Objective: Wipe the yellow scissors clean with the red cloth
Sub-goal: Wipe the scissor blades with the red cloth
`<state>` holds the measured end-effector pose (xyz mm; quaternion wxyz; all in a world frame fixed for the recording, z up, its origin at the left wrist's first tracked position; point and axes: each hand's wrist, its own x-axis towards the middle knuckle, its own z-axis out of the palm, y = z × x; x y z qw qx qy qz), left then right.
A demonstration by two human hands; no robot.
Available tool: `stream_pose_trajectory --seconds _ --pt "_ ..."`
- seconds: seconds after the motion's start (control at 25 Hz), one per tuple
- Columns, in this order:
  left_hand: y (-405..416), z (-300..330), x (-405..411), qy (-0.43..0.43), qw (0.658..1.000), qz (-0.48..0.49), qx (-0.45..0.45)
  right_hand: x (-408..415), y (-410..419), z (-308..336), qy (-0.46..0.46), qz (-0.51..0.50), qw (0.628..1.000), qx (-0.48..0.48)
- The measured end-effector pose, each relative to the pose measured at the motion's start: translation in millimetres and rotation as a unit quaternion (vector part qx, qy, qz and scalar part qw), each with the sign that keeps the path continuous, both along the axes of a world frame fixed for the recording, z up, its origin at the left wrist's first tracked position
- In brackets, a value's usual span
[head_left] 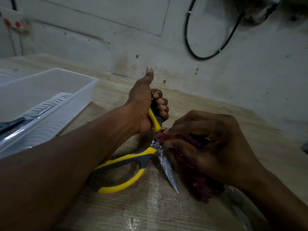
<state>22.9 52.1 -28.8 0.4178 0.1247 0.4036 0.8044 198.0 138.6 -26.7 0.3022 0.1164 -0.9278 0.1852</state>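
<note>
Much of the dark red, nubby cloth is hidden under the right hand, and the second blade of the yellow-and-grey-handled steel scissors cannot be seen; it seems to lie inside the cloth. The upper handle loop is mostly covered by the left hand. Dim light blurs the contents of the clear plastic bin at left, which the frame edge cuts off.

The left hand grips the upper scissor handle, four fingers curled through the loop, thumb standing straight up and touching nothing. The right hand bunches the cloth between curled fingers and thumb, pressed against the scissors just beside the pivot.

The scissors are spread wide open above the wooden tabletop, the free handle loop toward the viewer, one bare blade pointing down-right. The left forearm reaches in from the lower left, the right from the lower right.
</note>
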Motion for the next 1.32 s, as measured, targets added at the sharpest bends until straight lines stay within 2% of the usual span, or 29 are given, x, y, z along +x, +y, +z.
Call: stream_pose_trajectory --seconds 0.4,0.6,1.0,1.2,1.32 --pt "0 -3 -2 0.000 1.000 0.003 0.000 -1 -9 -15 -0.026 -0.037 0.996 0.073" --pt "1 -7 -2 -0.016 1.000 0.003 0.000 3 -18 -17 -0.049 -0.060 0.996 0.048" --pt "1 -9 -8 -0.044 0.999 0.010 0.012 2 -33 -14 -0.086 -0.141 0.985 0.057" --pt "-3 -14 -8 -0.052 0.999 0.008 0.004 19 -36 0 -0.184 -0.101 0.976 0.052" --pt "-1 -13 -9 -0.052 0.999 0.005 0.009 11 -34 4 -0.166 -0.102 0.981 0.007"
